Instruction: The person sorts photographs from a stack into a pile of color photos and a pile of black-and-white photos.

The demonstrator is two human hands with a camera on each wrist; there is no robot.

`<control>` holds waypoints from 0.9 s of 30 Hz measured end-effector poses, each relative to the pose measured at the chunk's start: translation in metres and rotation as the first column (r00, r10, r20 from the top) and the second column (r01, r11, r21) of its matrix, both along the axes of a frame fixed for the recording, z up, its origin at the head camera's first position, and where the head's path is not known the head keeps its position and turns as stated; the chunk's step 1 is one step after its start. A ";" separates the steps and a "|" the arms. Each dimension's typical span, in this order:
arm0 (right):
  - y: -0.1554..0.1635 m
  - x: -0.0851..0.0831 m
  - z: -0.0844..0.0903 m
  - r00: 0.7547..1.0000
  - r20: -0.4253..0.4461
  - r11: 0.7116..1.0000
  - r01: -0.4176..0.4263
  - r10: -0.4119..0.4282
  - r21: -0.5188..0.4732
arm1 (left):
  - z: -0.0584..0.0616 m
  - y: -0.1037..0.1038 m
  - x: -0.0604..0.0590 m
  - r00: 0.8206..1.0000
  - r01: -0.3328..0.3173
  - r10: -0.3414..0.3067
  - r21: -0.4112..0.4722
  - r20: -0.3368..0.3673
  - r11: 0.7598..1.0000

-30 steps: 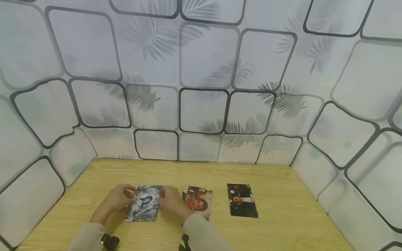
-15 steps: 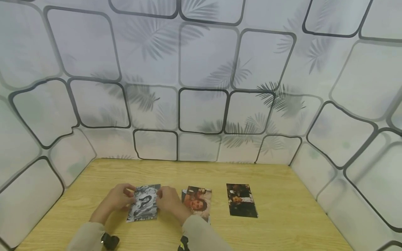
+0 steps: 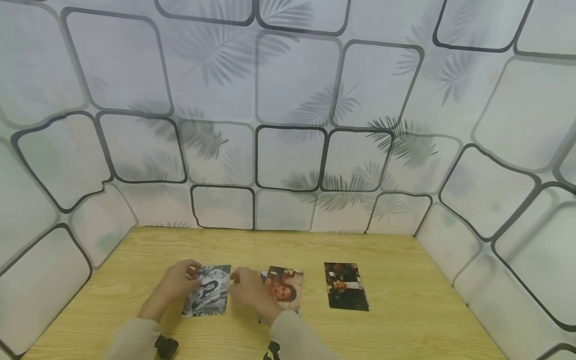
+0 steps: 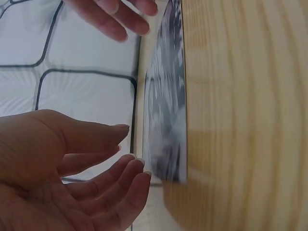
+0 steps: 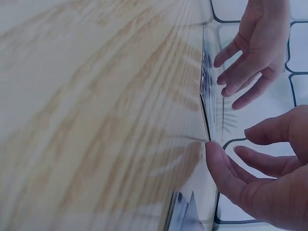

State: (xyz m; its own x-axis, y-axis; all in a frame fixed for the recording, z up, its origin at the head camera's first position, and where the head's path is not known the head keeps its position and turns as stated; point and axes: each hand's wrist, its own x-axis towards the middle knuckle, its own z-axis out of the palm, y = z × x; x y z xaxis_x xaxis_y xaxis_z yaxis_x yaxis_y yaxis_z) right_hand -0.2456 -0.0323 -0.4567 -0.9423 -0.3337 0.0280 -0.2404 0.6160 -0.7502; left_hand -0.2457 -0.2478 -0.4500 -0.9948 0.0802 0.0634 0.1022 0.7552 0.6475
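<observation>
Now the black-and-white photo (image 3: 206,297) lies flat on the wooden table (image 3: 405,320), between both hands. Left hand (image 3: 174,284) sits at its left edge, fingers relaxed and nearly straight, gripping nothing. Right hand (image 3: 245,291) is just right of it, fingers loosely spread, also holding nothing; its fingertips (image 5: 214,156) are close to the edge. Further right lie a colour photo (image 3: 283,287) and, apart, a dark photo (image 3: 345,286).
</observation>
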 end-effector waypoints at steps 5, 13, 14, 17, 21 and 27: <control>0.008 -0.002 0.001 1.000 -0.024 1.000 0.009 -0.010 -0.027 | 0.003 0.018 0.000 0.999 0.037 -0.036 0.029 -0.022 0.999; 0.030 -0.003 0.007 0.999 -0.044 1.000 0.003 -0.004 -0.022 | 0.002 0.040 0.000 0.996 0.090 -0.089 0.132 -0.015 0.987; 0.033 -0.003 0.008 0.999 -0.046 1.000 -0.001 0.000 -0.028 | 0.003 0.042 0.000 0.995 0.097 -0.096 0.140 -0.013 0.985; 0.042 -0.005 0.008 0.998 -0.055 1.000 -0.002 0.001 -0.028 | 0.003 0.049 0.001 0.994 0.112 -0.113 0.163 -0.006 0.980; 0.055 -0.006 0.008 1.000 -0.007 0.999 0.008 -0.009 -0.050 | 0.006 0.060 0.001 0.990 0.136 -0.140 0.181 0.009 0.974; 0.073 -0.007 0.012 0.999 -0.033 0.999 -0.004 0.003 -0.037 | 0.009 0.082 -0.001 0.986 0.159 -0.166 0.201 0.018 0.967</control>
